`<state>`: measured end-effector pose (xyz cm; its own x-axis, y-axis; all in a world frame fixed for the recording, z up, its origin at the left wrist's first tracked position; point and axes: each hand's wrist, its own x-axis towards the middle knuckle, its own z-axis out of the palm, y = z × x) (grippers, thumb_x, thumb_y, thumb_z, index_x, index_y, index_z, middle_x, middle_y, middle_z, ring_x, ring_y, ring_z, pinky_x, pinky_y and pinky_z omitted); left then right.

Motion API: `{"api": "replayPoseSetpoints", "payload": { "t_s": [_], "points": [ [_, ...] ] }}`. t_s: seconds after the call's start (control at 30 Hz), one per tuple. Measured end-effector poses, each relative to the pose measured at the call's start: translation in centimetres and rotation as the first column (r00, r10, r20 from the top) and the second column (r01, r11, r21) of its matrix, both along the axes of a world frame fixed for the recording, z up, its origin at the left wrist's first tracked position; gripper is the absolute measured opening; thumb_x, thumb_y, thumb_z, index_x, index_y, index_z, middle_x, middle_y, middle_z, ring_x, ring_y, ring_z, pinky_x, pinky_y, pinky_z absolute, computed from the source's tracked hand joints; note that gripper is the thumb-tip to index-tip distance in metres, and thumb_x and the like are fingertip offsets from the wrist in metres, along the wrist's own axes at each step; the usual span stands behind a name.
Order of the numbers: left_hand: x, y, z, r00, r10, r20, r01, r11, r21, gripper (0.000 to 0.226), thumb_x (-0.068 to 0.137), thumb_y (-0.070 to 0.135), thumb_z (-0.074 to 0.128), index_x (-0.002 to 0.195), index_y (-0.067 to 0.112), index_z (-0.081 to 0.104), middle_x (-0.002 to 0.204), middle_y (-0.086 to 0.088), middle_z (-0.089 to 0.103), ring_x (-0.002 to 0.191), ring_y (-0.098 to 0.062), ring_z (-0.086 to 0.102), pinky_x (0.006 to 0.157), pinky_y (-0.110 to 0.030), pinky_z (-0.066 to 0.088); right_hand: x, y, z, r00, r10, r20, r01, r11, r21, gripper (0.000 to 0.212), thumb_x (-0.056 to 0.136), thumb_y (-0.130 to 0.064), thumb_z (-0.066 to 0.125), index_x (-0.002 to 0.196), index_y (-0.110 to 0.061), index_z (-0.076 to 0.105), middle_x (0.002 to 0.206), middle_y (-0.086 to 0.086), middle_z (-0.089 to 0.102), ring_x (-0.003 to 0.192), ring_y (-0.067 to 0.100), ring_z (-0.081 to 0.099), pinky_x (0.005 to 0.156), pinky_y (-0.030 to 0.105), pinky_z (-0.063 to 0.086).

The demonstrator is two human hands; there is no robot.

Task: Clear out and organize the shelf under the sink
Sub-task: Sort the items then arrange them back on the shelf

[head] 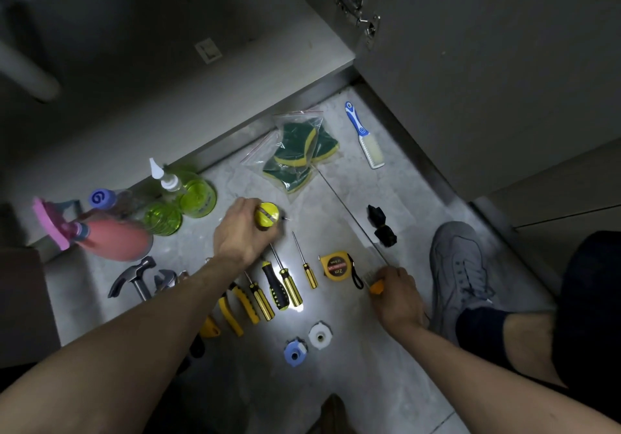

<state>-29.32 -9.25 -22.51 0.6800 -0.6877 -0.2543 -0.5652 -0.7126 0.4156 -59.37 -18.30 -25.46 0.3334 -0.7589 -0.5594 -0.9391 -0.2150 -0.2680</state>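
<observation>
Lying sorted on the grey floor [386, 366] in front of the open cabinet [188, 73], the shelf's contents. Left hand [240, 232]: curling round a yellow screwdriver handle [267, 215], butt end facing up, tip hidden under the hand. Right hand [398, 294]: gripping an orange handle [377, 287] of a long thin rod [346, 213], rod running away across the floor toward the sponge bag [299, 152]. Lying in a row between the hands: three amber screwdrivers [290, 285], one black-and-yellow screwdriver [275, 287], a tape measure [337, 267] just beside the right hand. Lying partly under the left forearm: pliers [235, 309], hammer [134, 277], wrench [164, 280]. Standing at left near the cabinet edge: green bottles [198, 196], a pink spray bottle [111, 237], a blue-capped bottle [100, 198]. Lying near the door [487, 63]: a blue-and-white brush [366, 141]. Sitting right of the rod: a black fitting [381, 226]. Resting nearer the person: a blue tape roll [295, 353] touching a white one [320, 334]. Resting at right: a grey shoe [457, 275].
</observation>
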Motion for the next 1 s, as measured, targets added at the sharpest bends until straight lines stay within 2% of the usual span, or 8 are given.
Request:
{"api": "replayPoseSetpoints", "payload": {
  "t_s": [0.17,0.27,0.43,0.5,0.67,0.77,0.9,1.0],
  "points": [
    [-4.4,-3.8,-0.6,0.971,-0.227,-0.076,0.230,0.973,0.022,0.050,0.084,0.066,0.058,0.120,0.031,0.056,0.112,0.007,0.054,0.110,-0.018,0.053,0.082,-0.037,0.051,0.6,-0.5,0.8,0.999,-0.036,0.031,0.035,0.999,0.011,0.020,0.090,-0.033,0.059,0.102,-0.018,0.061,0.110,0.005,0.057,0.102,0.029,0.060,0.071,0.032,0.038],
    [-6.6,-5.2,-1.8,0.948,-0.303,-0.094,0.311,0.947,0.079,0.050,0.088,0.059,0.059,0.127,0.028,0.055,0.118,0.004,0.052,0.115,-0.020,0.051,0.084,-0.038,0.050,0.4,-1.2,0.8,0.994,-0.087,0.070,0.086,0.996,0.013,0.012,0.095,-0.025,0.055,0.089,-0.014,0.057,0.102,0.007,0.064,0.096,0.030,0.062,0.069,0.032,0.040],
    [-7.0,-5.8,-3.3,0.914,-0.377,-0.152,0.399,0.902,0.167,0.056,0.087,0.045,0.069,0.135,0.024,0.050,0.131,0.002,0.047,0.123,-0.022,0.048,0.088,-0.040,0.050,1.1,-2.6,0.5,0.945,-0.158,0.287,0.151,0.987,0.049,0.013,0.099,-0.015,0.054,0.104,-0.012,0.065,0.100,0.003,0.066,0.091,0.022,0.060,0.067,0.027,0.034],
    [-6.7,-5.8,-3.5,0.913,-0.384,-0.140,0.405,0.897,0.177,0.056,0.086,0.045,0.070,0.135,0.025,0.050,0.132,0.002,0.047,0.123,-0.022,0.048,0.089,-0.041,0.050,2.1,-3.2,0.4,0.918,-0.173,0.356,0.152,0.985,0.087,0.013,0.097,-0.013,0.056,0.106,-0.016,0.066,0.093,0.000,0.066,0.085,0.020,0.060,0.063,0.027,0.035],
    [-5.4,-5.9,-3.4,0.921,-0.373,-0.114,0.389,0.904,0.180,0.059,0.083,0.051,0.070,0.133,0.026,0.050,0.130,0.003,0.048,0.122,-0.022,0.047,0.089,-0.041,0.050,5.6,-4.2,-0.7,0.914,-0.165,0.371,0.091,0.973,0.210,0.023,0.093,-0.005,0.057,0.110,-0.014,0.068,0.099,0.000,0.068,0.096,0.021,0.063,0.077,0.028,0.044],
    [-4.6,-5.3,-3.1,0.941,-0.324,-0.094,0.335,0.930,0.151,0.048,0.089,0.052,0.062,0.127,0.025,0.051,0.125,0.003,0.049,0.117,-0.021,0.048,0.086,-0.040,0.050,7.2,-4.0,-1.3,0.910,-0.181,0.374,0.102,0.970,0.221,0.024,0.090,0.000,0.058,0.109,-0.007,0.069,0.103,0.010,0.071,0.099,0.027,0.064,0.082,0.033,0.049],
    [-3.1,-4.0,-2.3,0.968,-0.250,-0.006,0.250,0.966,0.060,0.032,0.096,0.037,0.050,0.124,0.022,0.054,0.118,0.001,0.051,0.113,-0.021,0.049,0.078,-0.035,0.046,8.1,-3.6,-1.7,0.881,-0.215,0.422,0.136,0.968,0.209,0.024,0.085,0.004,0.058,0.102,-0.010,0.068,0.097,0.006,0.071,0.092,0.025,0.066,0.077,0.034,0.051],
    [-1.3,-3.1,-2.1,0.977,-0.208,0.047,0.204,0.976,0.074,0.042,0.086,0.017,0.063,0.127,0.020,0.058,0.127,-0.001,0.050,0.120,-0.024,0.045,0.089,-0.037,0.048,8.2,-3.8,-1.8,0.853,-0.247,0.459,0.175,0.965,0.193,0.030,0.090,0.004,0.054,0.112,-0.011,0.067,0.102,0.005,0.069,0.096,0.022,0.064,0.077,0.028,0.045]
  ]
}}
